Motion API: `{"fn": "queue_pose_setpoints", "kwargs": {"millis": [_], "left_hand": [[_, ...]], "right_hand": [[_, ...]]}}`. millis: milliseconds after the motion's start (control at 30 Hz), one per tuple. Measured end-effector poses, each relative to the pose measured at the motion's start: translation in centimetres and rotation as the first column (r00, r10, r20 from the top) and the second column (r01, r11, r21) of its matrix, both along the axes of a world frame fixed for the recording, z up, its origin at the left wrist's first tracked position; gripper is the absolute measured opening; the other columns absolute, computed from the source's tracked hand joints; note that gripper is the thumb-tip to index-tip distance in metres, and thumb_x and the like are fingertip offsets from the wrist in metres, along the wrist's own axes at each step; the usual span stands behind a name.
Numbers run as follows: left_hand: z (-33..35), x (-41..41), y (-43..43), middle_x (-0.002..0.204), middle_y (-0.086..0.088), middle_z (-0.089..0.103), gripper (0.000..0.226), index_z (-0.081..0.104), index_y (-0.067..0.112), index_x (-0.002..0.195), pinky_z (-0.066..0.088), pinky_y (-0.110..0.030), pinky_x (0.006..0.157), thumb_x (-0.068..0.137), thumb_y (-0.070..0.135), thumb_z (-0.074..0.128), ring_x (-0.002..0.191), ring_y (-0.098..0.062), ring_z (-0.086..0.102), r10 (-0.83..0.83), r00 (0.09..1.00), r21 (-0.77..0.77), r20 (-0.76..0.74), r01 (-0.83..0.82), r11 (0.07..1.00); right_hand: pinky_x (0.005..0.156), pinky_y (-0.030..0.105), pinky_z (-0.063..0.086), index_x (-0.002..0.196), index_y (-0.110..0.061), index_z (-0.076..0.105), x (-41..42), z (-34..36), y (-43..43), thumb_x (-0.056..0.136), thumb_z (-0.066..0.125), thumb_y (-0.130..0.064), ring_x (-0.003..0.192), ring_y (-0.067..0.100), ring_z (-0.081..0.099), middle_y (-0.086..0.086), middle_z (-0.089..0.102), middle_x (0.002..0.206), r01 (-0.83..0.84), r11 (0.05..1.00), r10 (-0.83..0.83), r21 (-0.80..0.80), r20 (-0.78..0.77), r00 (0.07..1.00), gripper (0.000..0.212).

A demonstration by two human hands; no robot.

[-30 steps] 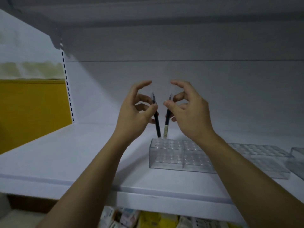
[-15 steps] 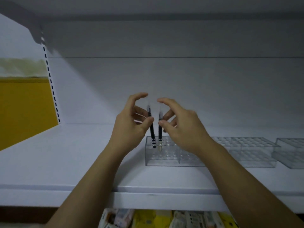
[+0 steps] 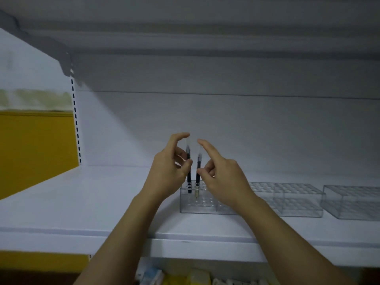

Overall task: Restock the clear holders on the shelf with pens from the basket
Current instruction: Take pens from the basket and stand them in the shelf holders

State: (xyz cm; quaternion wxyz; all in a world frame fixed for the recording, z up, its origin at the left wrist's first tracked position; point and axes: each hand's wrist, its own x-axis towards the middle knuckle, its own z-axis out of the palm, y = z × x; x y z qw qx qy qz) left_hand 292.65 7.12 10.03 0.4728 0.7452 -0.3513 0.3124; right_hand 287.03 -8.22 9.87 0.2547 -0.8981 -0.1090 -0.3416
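A clear holder (image 3: 205, 206) with a grid of holes stands on the white shelf (image 3: 102, 198). Two dark pens with clear caps stand upright in its back-left holes. My left hand (image 3: 167, 174) pinches the left pen (image 3: 189, 183) between thumb and fingers, with the index finger raised beside the cap. My right hand (image 3: 225, 179) pinches the right pen (image 3: 198, 177) at its middle, index finger stretched upward. The lower ends of both pens sit inside the holder. The basket is out of view.
Two more clear holders (image 3: 287, 199) (image 3: 353, 202) stand in a row to the right. Another shelf (image 3: 185, 38) hangs close overhead. Below the shelf's front edge (image 3: 61, 237), packaged goods (image 3: 174, 276) lie on a lower level. A yellow wall (image 3: 35, 149) is at left.
Both hands came down and brought the two tilted pens upright; their tips went from just above the holder down into its holes. The index fingers have lifted off the pens.
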Motion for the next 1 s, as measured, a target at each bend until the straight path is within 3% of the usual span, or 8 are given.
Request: {"fn": "queue_pose_setpoints", "kwargs": {"millis": [133, 267, 400, 533, 700, 833, 1000], "left_hand": [[0.0, -0.4, 0.0, 0.079, 0.019, 0.060, 0.060, 0.036, 0.043, 0.127, 0.053, -0.018, 0.072, 0.085, 0.015, 0.069, 0.074, 0.006, 0.060, 0.067, 0.997, 0.184, 0.030, -0.071, 0.980], [-0.5, -1.1, 0.2, 0.091, 0.016, 0.061, 0.064, 0.036, 0.043, 0.134, 0.055, -0.028, 0.083, 0.086, 0.015, 0.068, 0.084, 0.003, 0.060, 0.066, 0.998, 0.161, -0.018, -0.062, 0.985], [-0.9, -2.0, 0.7, 0.130, 0.007, 0.053, 0.080, 0.022, 0.047, 0.145, 0.046, -0.028, 0.095, 0.086, 0.023, 0.070, 0.114, -0.008, 0.052, 0.119, 0.992, 0.198, -0.053, -0.106, 0.974], [-1.0, -3.9, 1.2, 0.143, 0.003, 0.041, 0.074, 0.024, 0.034, 0.148, 0.038, -0.029, 0.100, 0.087, 0.025, 0.067, 0.128, -0.015, 0.041, 0.220, 0.975, 0.199, -0.018, -0.212, 0.957], [-1.7, -8.8, 1.3, 0.130, 0.006, 0.053, 0.046, 0.048, 0.028, 0.133, 0.037, -0.032, 0.100, 0.089, 0.030, 0.063, 0.120, -0.016, 0.046, 0.252, 0.962, 0.253, 0.105, -0.271, 0.929], [-3.2, -13.8, 0.7, 0.108, 0.008, 0.062, 0.029, 0.060, 0.026, 0.117, 0.043, -0.034, 0.087, 0.089, 0.030, 0.061, 0.099, -0.015, 0.055, 0.224, 0.959, 0.264, 0.175, -0.265, 0.927], [-8.8, -19.9, -1.4, 0.097, 0.010, 0.061, 0.020, 0.064, 0.026, 0.107, 0.043, -0.024, 0.071, 0.088, 0.028, 0.061, 0.087, -0.009, 0.053, 0.122, 0.977, 0.264, 0.173, -0.165, 0.950]], "right_hand": [[0.058, 0.005, 0.039, 0.147, -0.049, 0.019, 0.0, 0.2, -0.1, 0.093, 0.062, -0.026, 0.064, -0.001, 0.057, -0.017, 0.057, 0.071, 0.017, 1.000, -0.016, 0.023, -0.022, 1.000, 0.072], [0.066, 0.014, 0.049, 0.147, -0.052, 0.013, -0.4, 0.3, 0.0, 0.091, 0.064, -0.024, 0.070, 0.002, 0.062, -0.014, 0.061, 0.076, -0.002, 0.998, 0.007, 0.064, -0.068, 0.998, 0.080], [0.077, 0.019, 0.049, 0.150, -0.046, 0.005, -1.1, 0.7, -0.5, 0.090, 0.066, -0.027, 0.093, 0.007, 0.061, -0.009, 0.059, 0.105, -0.020, 0.971, 0.047, 0.239, -0.108, 0.993, 0.088], [0.099, 0.027, 0.043, 0.151, -0.032, 0.021, -3.2, 0.6, -0.6, 0.089, 0.067, -0.028, 0.118, 0.010, 0.049, -0.003, 0.050, 0.129, 0.003, 0.983, 0.011, 0.185, -0.074, 0.997, 0.078], [0.103, 0.026, 0.041, 0.143, -0.030, 0.038, -8.1, -0.2, -0.3, 0.090, 0.065, -0.027, 0.120, 0.006, 0.047, -0.006, 0.047, 0.135, 0.016, 0.995, -0.016, 0.103, 0.002, 1.000, 0.060], [0.097, 0.022, 0.042, 0.136, -0.029, 0.047, -13.9, -1.9, -0.5, 0.089, 0.066, -0.028, 0.112, 0.002, 0.048, -0.012, 0.049, 0.126, 0.034, 0.998, -0.037, 0.048, 0.052, 0.998, 0.052], [0.091, 0.018, 0.038, 0.120, -0.030, 0.059, -20.9, -7.5, -2.6, 0.086, 0.069, -0.029, 0.105, -0.001, 0.048, -0.019, 0.051, 0.111, 0.146, 0.986, -0.146, 0.076, -0.006, 0.989, 0.036]]}}
